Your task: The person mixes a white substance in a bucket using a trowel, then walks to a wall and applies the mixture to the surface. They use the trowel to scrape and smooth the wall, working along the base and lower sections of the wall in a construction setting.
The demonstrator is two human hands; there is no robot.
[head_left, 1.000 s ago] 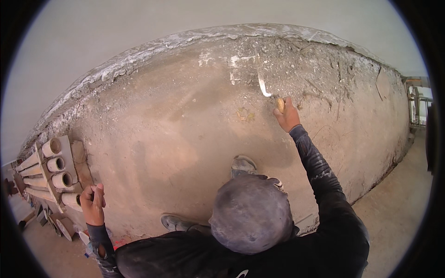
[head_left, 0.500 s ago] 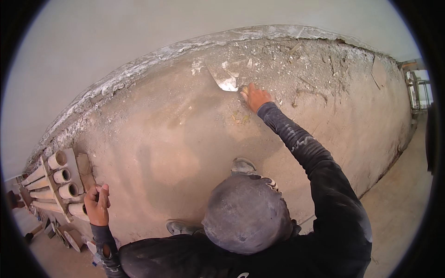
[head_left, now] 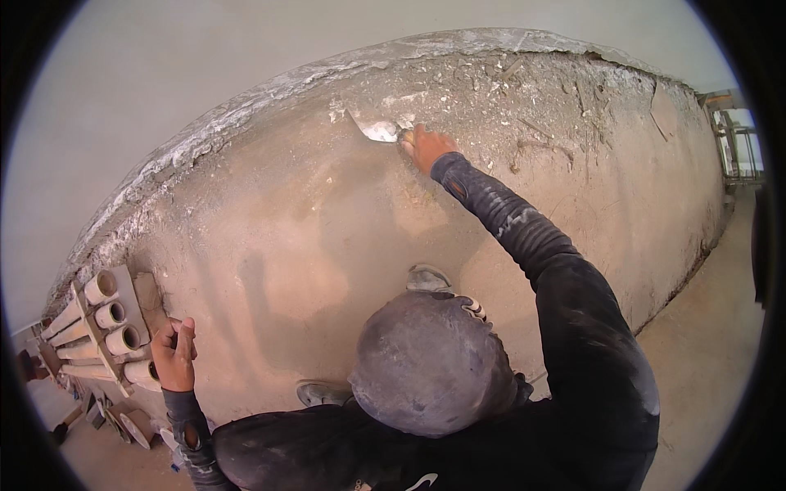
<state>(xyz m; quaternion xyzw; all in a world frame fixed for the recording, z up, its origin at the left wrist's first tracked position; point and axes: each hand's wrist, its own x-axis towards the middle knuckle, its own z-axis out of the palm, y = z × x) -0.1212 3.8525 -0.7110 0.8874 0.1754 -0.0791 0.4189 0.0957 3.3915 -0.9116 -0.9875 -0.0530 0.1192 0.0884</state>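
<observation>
In the head view, the trowel [head_left: 378, 132] is in the upper middle of the frame, its blade pointing to the upper left. The right hand [head_left: 430, 148] is clamped on its handle, which leaves the whole blade clear of the fingers, as one would want for working low over a floor [head_left: 295, 245]. The blade sits on or just above that floor; I cannot tell whether it touches. The arm reaches well forward, probably because the rubble [head_left: 483, 92] lies mostly along the foot of the wall [head_left: 172, 82], across the top of the frame.

At the lower left, the left hand [head_left: 174, 356] is raised beside the pipes [head_left: 78, 351], fingers curled and thumb up. Whether it pinches anything I cannot tell; it may be held out for balance against the forward lean. The pipes lie side by side with a slat [head_left: 92, 327] across them, which perhaps keeps them from rolling. One shoe [head_left: 428, 278], near the middle, is ahead of the other at lower centre, a stance that likely steadies the reach.
</observation>
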